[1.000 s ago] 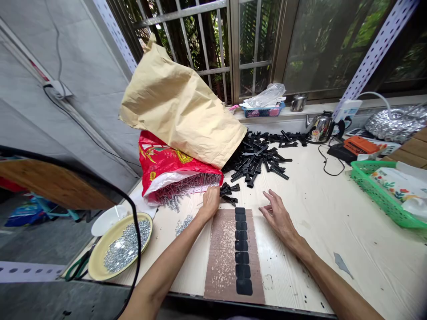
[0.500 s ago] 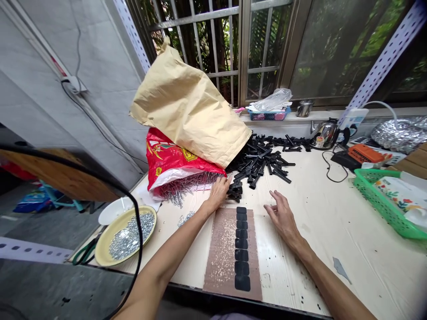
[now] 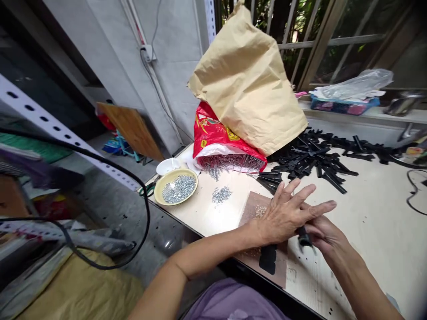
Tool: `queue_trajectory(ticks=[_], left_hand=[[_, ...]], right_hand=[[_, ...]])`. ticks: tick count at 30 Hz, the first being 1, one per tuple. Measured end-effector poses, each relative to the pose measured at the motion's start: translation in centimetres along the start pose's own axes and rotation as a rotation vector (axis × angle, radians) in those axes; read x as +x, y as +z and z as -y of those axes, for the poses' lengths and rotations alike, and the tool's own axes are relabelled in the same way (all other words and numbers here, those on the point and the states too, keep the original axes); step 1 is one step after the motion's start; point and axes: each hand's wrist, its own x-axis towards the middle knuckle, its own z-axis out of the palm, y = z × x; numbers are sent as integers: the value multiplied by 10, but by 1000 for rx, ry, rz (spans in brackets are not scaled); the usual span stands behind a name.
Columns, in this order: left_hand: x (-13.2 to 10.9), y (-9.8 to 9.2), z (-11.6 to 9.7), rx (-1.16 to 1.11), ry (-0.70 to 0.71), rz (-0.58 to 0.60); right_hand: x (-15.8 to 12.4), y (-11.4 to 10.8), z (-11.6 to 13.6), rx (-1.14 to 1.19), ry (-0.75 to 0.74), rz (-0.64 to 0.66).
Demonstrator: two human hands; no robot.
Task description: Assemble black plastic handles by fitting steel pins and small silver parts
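My left hand (image 3: 290, 211) is spread over the brown board (image 3: 282, 271), its fingers apart and reaching across my right hand. My right hand (image 3: 325, 233) is closed around a dark black piece (image 3: 304, 238) that sticks out below the fingers. Part of a row of flat black pads (image 3: 267, 260) shows on the board; my left hand hides the rest. Beyond the hands lies a heap of black plastic parts (image 3: 310, 155). Thin metal pins spill from a red bag (image 3: 213, 129), and a small pile of metal bits (image 3: 222, 194) lies left of the board.
A yellow bowl (image 3: 158, 195) of small metal pieces and a white dish (image 3: 167, 166) stand at the table's left edge. A large tan paper sack (image 3: 250, 84) leans over the red bag. A black cable (image 3: 149, 209) loops across the left foreground.
The view has swung left. My left hand has moved from beside the black parts to over my right hand. My right hand has closed on a black piece.
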Motion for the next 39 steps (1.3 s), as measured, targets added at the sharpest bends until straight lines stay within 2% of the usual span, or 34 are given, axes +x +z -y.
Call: queue_trajectory(ticks=[2,4,5,7,8,10,11,15,18,24,28,31,33,36,39], left_hand=[[-28,-3,8,-20,-78,30],[-64,-4,25,-82,-170,45],[-84,-5,36,-101,-274,41],[-123,-8,63,-3,-653,16],[-140,-10,77,84,-816,58],[-167,-13,101,262,-1021,163],[-175,-15,111,326,-1080,211],[-183,-18,134,465,-1184,350],[-179,-17,141,500,-1205,382],[-181,-15,145,519,-1189,347],[-185,-19,143,457,-1201,251],[-185,-22,136,242,-1158,76],[-179,-22,127,-67,-1134,-94],[-158,-19,110,-809,-1226,-324],[-133,-16,94,-1515,-1295,-435]], right_hand=[[2,1,5,134,101,-30],[3,1,10,216,147,-117],[2,1,11,201,127,-162],[1,5,10,104,81,-194],[0,8,9,53,65,-185],[-3,17,4,-28,59,-135],[-5,23,2,-52,61,-111],[-9,46,-7,-59,65,-58],[-11,54,-9,-72,80,-25],[-13,46,-10,-264,28,-3],[-13,42,-15,-312,-30,-21],[-13,45,-16,-350,-135,-11],[-12,51,-12,-395,-249,4],[-10,64,-1,-444,-409,58],[-5,76,9,-530,-504,110]])
